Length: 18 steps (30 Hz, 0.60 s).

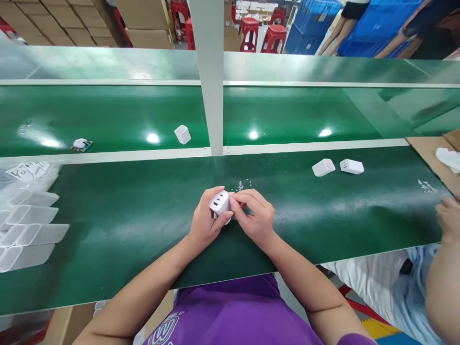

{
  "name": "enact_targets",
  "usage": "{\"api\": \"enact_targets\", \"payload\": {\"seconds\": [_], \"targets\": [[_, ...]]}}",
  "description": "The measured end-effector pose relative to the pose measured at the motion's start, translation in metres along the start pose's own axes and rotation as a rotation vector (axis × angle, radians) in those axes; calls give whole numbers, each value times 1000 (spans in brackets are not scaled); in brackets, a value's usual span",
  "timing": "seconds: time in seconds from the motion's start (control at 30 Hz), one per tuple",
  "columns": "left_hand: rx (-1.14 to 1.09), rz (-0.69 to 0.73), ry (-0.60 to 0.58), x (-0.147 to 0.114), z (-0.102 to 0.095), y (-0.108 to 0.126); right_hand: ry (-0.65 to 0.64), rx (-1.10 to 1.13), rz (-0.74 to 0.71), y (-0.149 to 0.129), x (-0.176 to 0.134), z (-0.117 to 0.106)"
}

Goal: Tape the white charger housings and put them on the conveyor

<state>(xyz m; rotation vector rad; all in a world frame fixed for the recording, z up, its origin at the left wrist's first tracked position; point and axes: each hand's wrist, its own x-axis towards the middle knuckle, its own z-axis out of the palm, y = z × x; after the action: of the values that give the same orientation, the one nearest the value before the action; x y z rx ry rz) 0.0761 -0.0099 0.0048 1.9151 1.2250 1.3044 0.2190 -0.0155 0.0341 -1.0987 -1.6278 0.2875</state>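
Note:
A white USB wall charger point(220, 203) with several port slots on its face is tilted up above the green bench. My left hand point(207, 218) is closed around it, with the thumb along its lower side and the fingers behind. At the charger's right edge, the thumb and index finger of my right hand point(254, 215) are pinched together. Whatever sits between those fingertips is too small to make out. Small clear scraps point(240, 186) lie on the bench just beyond my hands.
To the right are a white sleeve point(324, 167) and another charger point(352, 166). Clear plastic sleeves point(32, 235) are stacked at left. A white sleeve point(182, 134) lies beyond the rail, left of a grey post point(212, 72). A co-worker's hand point(449, 218) rests at right.

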Motion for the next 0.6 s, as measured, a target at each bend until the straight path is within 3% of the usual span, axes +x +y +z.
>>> {"api": "enact_targets", "payload": {"seconds": [0.13,0.23,0.33,0.43,0.6], "targets": [[-2,111,-32,2,0,1,-15,-71,-105,5,-3,1],[47,180,7,4,-1,0,-44,-131,-209,7,-6,3],[43,150,22,6,-3,0,-67,-108,-205,7,-6,5],[-132,-35,-44,8,-5,2,-83,108,22,7,-2,3],[-622,-384,-138,13,-6,8,-180,524,506,9,7,-1]]}}
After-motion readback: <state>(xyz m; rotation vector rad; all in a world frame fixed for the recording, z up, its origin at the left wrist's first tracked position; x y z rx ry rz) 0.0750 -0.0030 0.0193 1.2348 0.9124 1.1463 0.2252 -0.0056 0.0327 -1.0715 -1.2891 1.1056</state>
